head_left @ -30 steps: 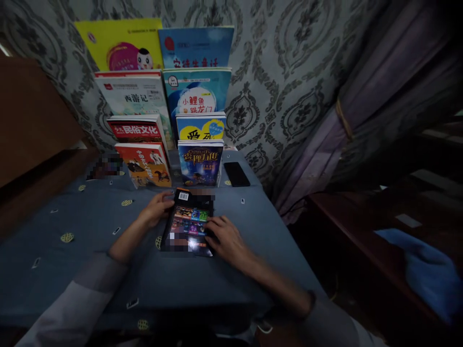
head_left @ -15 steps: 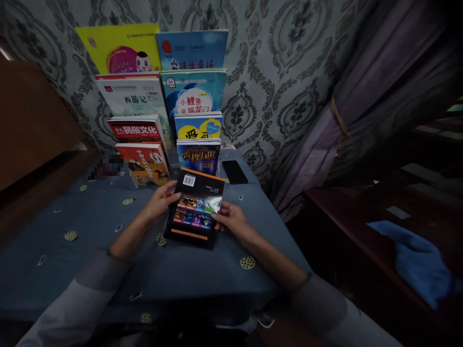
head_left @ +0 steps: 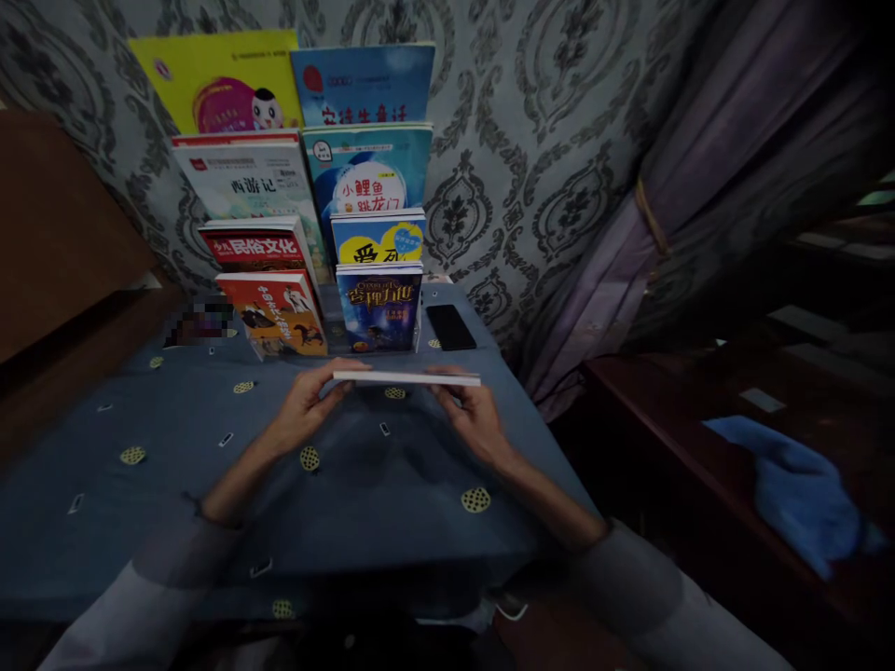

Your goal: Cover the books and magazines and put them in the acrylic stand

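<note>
A thin book point(head_left: 406, 378) is held edge-on to me above the table, so only a narrow pale edge of it shows and its covers are hidden. At its left end my left hand point(head_left: 308, 401) grips it, thumb below and fingers behind. My right hand point(head_left: 476, 421) is closed on the right end in much the same way. Just beyond the hands stands a dark blue book point(head_left: 381, 312) with gold lettering. Left of that, an orange-red book point(head_left: 276, 312) leans in the front row of the stand.
Behind the front books rise several more in tiers, among them a yellow book point(head_left: 216, 79) and a teal book point(head_left: 370, 168). A black phone point(head_left: 451, 327) lies right of the stand. Patterned wall and purple curtain point(head_left: 601, 289) border the table point(head_left: 174, 503); a blue cloth point(head_left: 804, 494) lies far right.
The book has been tipped from showing its black back cover to edge-on, with its ends now left and right. My right hand has shifted slightly right and up.
</note>
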Demonstrator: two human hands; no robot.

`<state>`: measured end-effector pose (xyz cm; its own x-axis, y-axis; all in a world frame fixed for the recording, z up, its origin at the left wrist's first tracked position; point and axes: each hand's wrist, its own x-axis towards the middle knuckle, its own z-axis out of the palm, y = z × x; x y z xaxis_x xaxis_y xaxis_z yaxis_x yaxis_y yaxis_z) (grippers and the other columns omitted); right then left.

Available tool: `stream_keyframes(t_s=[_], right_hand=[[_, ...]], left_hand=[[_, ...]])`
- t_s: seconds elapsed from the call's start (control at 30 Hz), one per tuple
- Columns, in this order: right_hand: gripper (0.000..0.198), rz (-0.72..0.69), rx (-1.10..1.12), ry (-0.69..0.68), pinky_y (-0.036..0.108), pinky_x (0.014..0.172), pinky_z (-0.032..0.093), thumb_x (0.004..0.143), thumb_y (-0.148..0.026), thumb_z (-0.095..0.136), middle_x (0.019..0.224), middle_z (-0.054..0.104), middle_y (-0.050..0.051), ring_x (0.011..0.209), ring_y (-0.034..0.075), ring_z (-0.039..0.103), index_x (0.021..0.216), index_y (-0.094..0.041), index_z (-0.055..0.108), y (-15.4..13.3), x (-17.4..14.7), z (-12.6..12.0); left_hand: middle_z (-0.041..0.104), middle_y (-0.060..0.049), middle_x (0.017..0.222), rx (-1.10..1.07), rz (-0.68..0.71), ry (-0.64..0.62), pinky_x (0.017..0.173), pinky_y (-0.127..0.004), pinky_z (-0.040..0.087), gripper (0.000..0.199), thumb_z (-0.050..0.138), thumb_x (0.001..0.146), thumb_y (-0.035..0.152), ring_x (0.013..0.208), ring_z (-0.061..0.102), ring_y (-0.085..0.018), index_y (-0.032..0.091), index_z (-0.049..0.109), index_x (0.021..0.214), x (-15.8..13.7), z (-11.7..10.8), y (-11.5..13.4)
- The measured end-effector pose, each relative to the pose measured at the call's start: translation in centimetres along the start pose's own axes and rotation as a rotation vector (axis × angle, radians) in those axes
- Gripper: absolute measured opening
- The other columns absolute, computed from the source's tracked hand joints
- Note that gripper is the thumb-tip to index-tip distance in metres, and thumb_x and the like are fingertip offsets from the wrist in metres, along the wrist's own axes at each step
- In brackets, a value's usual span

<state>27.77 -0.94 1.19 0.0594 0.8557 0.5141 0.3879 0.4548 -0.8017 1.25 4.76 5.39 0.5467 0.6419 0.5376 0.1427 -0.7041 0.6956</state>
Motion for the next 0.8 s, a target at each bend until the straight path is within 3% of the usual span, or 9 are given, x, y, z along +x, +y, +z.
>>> stream_keyframes(t_s=[0.1, 0.2, 0.4, 0.67, 0.8], right_hand=[[0.026, -0.152, -0.061, -0.072, 0.044, 0.098, 0.053, 0.094, -0.027, 0.055, 0.113, 0.074, 0.009, 0.109, 0.027, 0.068, 0.114, -0.024, 0.071, 0.5, -0.4, -0.6], [0.035, -0.2, -0.103, -0.171, 0.043, 0.102, 0.052, 0.091, -0.02, 0.056, 0.123, 0.071, 0.009, 0.117, 0.026, 0.066, 0.124, -0.024, 0.067, 1.7, -1.4, -1.1], [0.048, -0.143, -0.25, -0.358, 0.043, 0.106, 0.052, 0.094, -0.008, 0.039, 0.141, 0.064, 0.007, 0.126, 0.02, 0.063, 0.127, -0.026, 0.068, 3.9, -4.0, -1.6], [0.044, -0.115, -0.499, -0.469, 0.059, 0.113, 0.042, 0.091, -0.009, 0.047, 0.132, 0.071, 0.007, 0.129, 0.028, 0.061, 0.123, -0.026, 0.072, 1.7, -4.0, -1.5], [0.036, -0.069, -0.567, -0.45, 0.053, 0.108, 0.047, 0.095, -0.017, 0.048, 0.131, 0.07, 0.011, 0.122, 0.029, 0.064, 0.122, -0.022, 0.071, 0.9, -3.3, -0.2]], left_hand=[[0.071, -0.01, 0.129, 0.057, 0.068, -0.095, 0.106, -0.039, 0.051, 0.034, 0.051, 0.102, 0.029, 0.121, 0.067, -0.024, 0.023, 0.068, 0.13, -1.4, 0.3, -1.1], [0.068, -0.01, 0.135, 0.147, 0.112, -0.174, 0.116, -0.046, 0.043, 0.038, 0.048, 0.102, 0.023, 0.131, 0.061, -0.025, 0.026, 0.064, 0.136, -3.5, 1.1, -2.4], [0.055, -0.008, 0.15, 0.392, 0.131, -0.361, 0.122, -0.055, 0.034, 0.052, 0.042, 0.099, 0.009, 0.148, 0.042, -0.023, 0.03, 0.053, 0.146, -7.4, 2.8, -3.6], [0.045, -0.007, 0.158, 0.445, 0.048, -0.524, 0.126, -0.054, 0.027, 0.057, 0.044, 0.096, 0.008, 0.152, 0.035, -0.022, 0.026, 0.045, 0.15, -7.9, 2.2, -1.7], [0.051, -0.008, 0.155, 0.427, -0.036, -0.449, 0.124, -0.051, 0.031, 0.049, 0.047, 0.098, 0.017, 0.147, 0.044, -0.022, 0.025, 0.05, 0.147, -7.6, 1.9, -2.1]])
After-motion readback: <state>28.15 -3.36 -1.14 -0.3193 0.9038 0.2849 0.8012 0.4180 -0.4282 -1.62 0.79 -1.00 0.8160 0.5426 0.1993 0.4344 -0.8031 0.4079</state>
